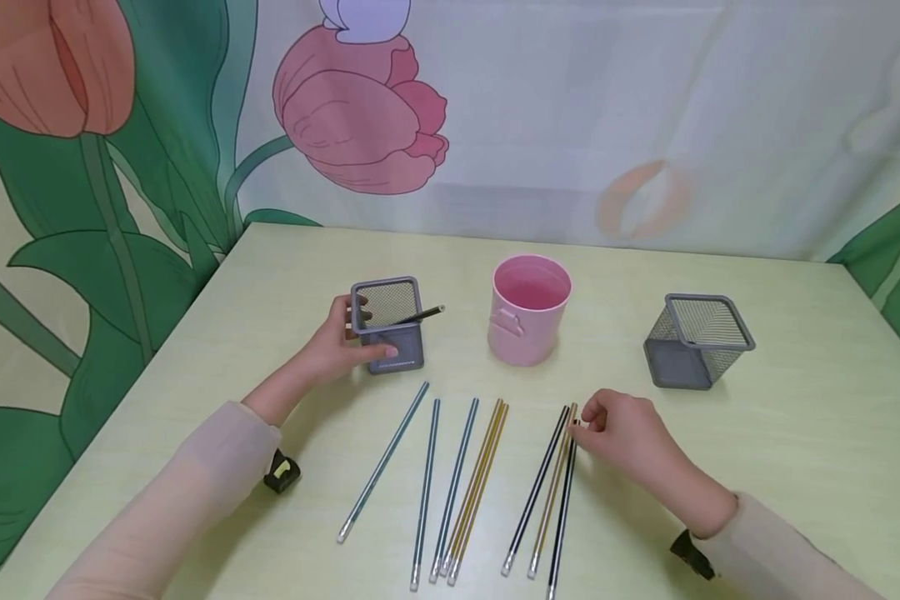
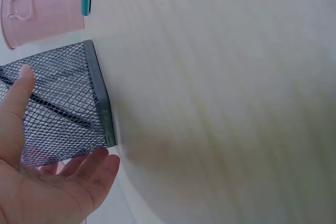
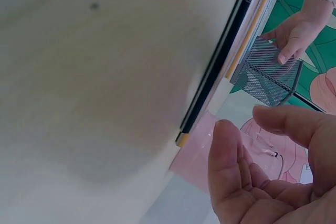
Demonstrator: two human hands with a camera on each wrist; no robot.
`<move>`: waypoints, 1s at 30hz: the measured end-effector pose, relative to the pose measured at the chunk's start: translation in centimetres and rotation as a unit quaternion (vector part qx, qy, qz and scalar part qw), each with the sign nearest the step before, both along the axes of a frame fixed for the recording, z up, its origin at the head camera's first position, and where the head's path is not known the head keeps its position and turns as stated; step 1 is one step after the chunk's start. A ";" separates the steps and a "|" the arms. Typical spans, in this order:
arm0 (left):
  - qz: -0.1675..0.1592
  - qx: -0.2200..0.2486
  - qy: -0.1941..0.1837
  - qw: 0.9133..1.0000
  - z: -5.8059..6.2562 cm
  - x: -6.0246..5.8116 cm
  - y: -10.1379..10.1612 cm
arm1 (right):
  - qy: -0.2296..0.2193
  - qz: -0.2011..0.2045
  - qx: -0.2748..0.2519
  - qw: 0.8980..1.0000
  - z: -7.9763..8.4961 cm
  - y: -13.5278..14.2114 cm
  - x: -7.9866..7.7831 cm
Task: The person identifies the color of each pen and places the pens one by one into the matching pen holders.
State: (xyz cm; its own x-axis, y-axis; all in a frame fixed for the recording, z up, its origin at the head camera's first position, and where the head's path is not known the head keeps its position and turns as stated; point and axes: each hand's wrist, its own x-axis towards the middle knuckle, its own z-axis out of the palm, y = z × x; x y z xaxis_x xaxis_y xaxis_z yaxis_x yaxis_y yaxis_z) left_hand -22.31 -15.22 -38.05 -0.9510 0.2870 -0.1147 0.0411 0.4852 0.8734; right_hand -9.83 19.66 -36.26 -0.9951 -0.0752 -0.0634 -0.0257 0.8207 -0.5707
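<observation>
Gripping mesh holder with left hand; hovering with empty, loosely bent right hand just beside black pencil.

Set up as a desk-type corner: a pale wood-grain table before a hanging cloth, printed with an orange tulip at far left and a pink flower at far centre, and rippling into folds at right. Laid with stationery: pencils, mesh holders, pink bucket. Perhaps a home or studio, hard to tell.
</observation>
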 end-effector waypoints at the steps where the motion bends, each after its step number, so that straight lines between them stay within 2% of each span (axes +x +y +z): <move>1: -0.001 0.001 0.000 1.000 0.0 0.0 0.0 | -0.006 0.000 0.001 1.000 -0.2 0.0 0.0; 7: -0.002 0.002 -0.003 1.000 0.0 0.1 0.1 | -0.026 0.007 0.021 0.999 -0.9 0.1 0.0; 12: 0.000 0.000 -0.004 1.000 0.0 0.0 0.1 | -0.029 0.019 0.048 0.998 -1.1 0.0 -0.1; 20: 0.007 -0.007 -0.011 1.000 -0.3 0.0 -0.2 | -0.060 0.037 0.086 0.994 -1.2 -0.4 -0.2; 30: 0.000 0.001 -0.004 1.000 -0.1 0.1 -0.1 | -0.068 0.047 0.090 0.992 -0.7 -0.5 -0.1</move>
State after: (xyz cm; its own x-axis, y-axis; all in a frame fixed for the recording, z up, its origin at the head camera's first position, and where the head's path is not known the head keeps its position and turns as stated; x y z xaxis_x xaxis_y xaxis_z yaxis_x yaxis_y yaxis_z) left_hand -22.25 -15.28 -38.10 -0.9500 0.2872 -0.1225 0.0332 0.4829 0.8750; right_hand -9.90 19.16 -36.91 -0.9655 -0.1425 -0.2180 -0.0395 0.9074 -0.4183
